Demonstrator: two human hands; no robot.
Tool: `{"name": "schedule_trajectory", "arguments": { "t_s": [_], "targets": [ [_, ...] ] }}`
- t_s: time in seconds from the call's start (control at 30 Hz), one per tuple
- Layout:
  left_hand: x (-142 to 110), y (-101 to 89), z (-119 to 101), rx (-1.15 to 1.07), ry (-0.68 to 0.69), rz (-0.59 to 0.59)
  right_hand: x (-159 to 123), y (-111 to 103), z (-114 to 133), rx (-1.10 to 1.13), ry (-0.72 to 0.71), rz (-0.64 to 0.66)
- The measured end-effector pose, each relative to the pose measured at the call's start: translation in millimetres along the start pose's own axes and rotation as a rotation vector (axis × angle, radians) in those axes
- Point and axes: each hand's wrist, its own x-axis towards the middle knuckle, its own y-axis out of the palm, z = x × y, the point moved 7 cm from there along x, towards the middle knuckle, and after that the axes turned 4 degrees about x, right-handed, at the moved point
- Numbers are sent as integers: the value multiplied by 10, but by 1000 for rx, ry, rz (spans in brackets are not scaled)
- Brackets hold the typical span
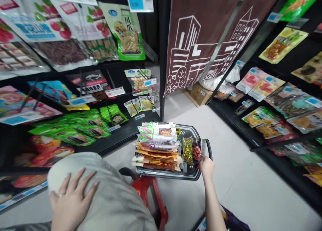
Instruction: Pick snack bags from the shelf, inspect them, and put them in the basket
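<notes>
My left hand (71, 199) lies flat on my knee, fingers spread, a ring on one finger, holding nothing. My right hand (207, 167) reaches forward to a dark shopping basket (201, 173) that rests on a red stool (148, 190). Its fingers are closed on a small packet with red and yellow contents (192, 151) at the basket's right side. To the left of that packet, a stack of flat snack packets (158, 146) fills the basket.
Black shelves with hanging snack bags (75, 130) run along the left. More shelves of packets (276, 117) line the right. A brown curtain with a white city drawing (201, 40) hangs ahead, with cardboard boxes (200, 93) behind it. Pale floor (226, 130) lies between the shelves.
</notes>
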Motion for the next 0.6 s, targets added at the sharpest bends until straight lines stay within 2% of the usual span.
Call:
{"name": "schedule_trajectory", "arguments": {
  "t_s": [0.2, 0.3, 0.47, 0.6],
  "targets": [
    [-14, 9, 13, -13, -9, -8, -113, 44, 2, 12, -30, -71],
    [-18, 15, 12, -26, -11, -16, -147, 128, -16, -7, -10, -40],
    [-11, 31, 19, 8, -10, 4, -171, 477, 162, -32, -45, 92],
    [-14, 14, 18, 24, -11, 5, -58, 810, 372, -68, -76, 173]
  ]
}}
